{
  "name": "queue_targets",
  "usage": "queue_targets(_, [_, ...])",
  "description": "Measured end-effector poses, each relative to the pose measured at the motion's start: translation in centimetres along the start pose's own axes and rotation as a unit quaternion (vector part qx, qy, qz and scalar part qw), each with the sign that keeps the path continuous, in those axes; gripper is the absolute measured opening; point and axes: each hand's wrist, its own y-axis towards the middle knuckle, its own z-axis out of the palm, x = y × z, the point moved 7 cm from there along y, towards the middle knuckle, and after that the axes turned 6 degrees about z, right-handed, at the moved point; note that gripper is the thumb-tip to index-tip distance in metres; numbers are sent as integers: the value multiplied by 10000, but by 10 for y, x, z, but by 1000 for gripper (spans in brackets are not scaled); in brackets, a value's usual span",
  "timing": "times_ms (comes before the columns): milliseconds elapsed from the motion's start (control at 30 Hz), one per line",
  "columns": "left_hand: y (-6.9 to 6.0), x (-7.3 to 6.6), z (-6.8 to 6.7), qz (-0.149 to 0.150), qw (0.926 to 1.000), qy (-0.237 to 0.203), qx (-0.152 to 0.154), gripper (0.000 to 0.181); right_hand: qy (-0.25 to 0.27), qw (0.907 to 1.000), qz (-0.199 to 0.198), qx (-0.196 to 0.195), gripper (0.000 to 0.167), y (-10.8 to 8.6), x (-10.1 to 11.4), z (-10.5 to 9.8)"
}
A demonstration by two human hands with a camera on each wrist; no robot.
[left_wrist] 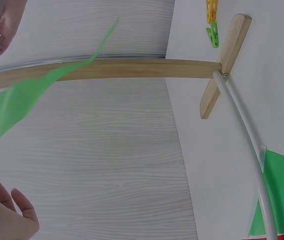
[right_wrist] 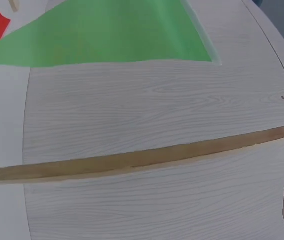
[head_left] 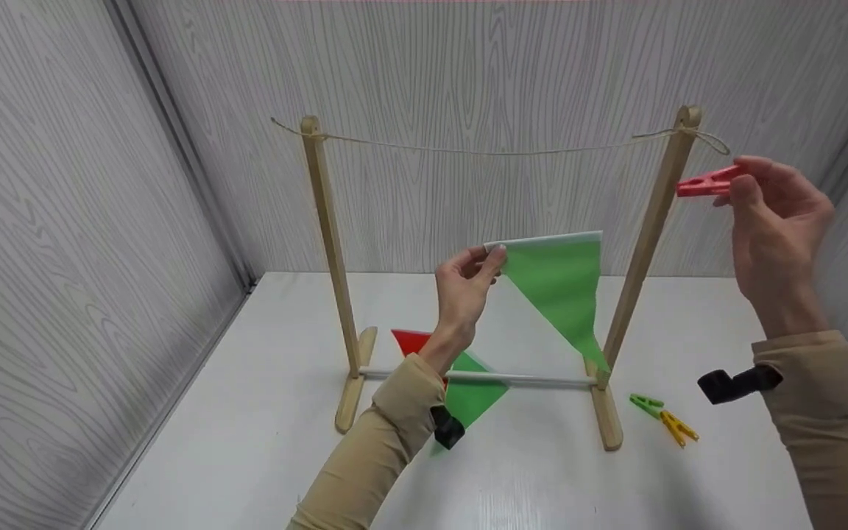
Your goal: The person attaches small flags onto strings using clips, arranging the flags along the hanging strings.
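Note:
Between thumb and fingers, my left hand (head_left: 466, 285) pinches the upper left corner of a green triangular pennant (head_left: 560, 283) with a white top edge. The pennant hangs point down in front of the wooden stand, below the string (head_left: 497, 153). Out to the right, near the top of the right post (head_left: 652, 221), my right hand (head_left: 781, 217) holds a red clothespin (head_left: 709, 182) by its rear end, its tip facing left. In the left wrist view the left fingers (left_wrist: 24, 205) show at the lower left; the pennant's held corner is out of that view.
A white rod (head_left: 542, 380) joins the stand's feet. Red (head_left: 411, 341) and green pennants (head_left: 472, 401) lie on the table (head_left: 247, 442) around it, partly behind the left arm. Green (head_left: 646, 404) and yellow clothespins (head_left: 679, 428) lie by the right foot. Panelled walls stand behind and left.

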Motion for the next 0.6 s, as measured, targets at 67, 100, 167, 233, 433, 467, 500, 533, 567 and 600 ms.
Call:
queue_targets(67, [2,-4,2,9,10000,-7,-14,22,-358,9990,-229,115,24,4,5,3])
queue_targets(100, [3,-6,3,12,10000,-20,-28,23,-502,9982,-297,123,23,7,8,5])
queue_targets(167, [6,-9,4,38,10000,1,-52,23,-831,9957,-394,134,22,11,11,9])
queue_targets(233, [9,-13,6,88,9999,28,-70,23,-1043,9935,-435,162,22,16,14,14])
queue_targets(433, [16,-23,13,206,9998,35,-39,24,-1638,9846,-499,366,25,28,18,27])
queue_targets(467, [16,-25,14,229,9997,31,-30,24,-1686,9836,-505,405,26,30,19,29])
queue_targets(500, [17,-26,16,267,9996,22,-21,24,-1685,9835,-492,447,26,32,19,30])
queue_targets(533, [19,-28,17,308,9995,9,-11,24,-1676,9835,-479,486,26,34,20,32])
queue_targets(567, [20,-30,19,357,9994,7,0,24,-1671,9834,-462,530,26,36,20,33])
queue_targets(600, [21,-32,20,403,9992,7,8,24,-1693,9828,-448,578,26,38,20,35])
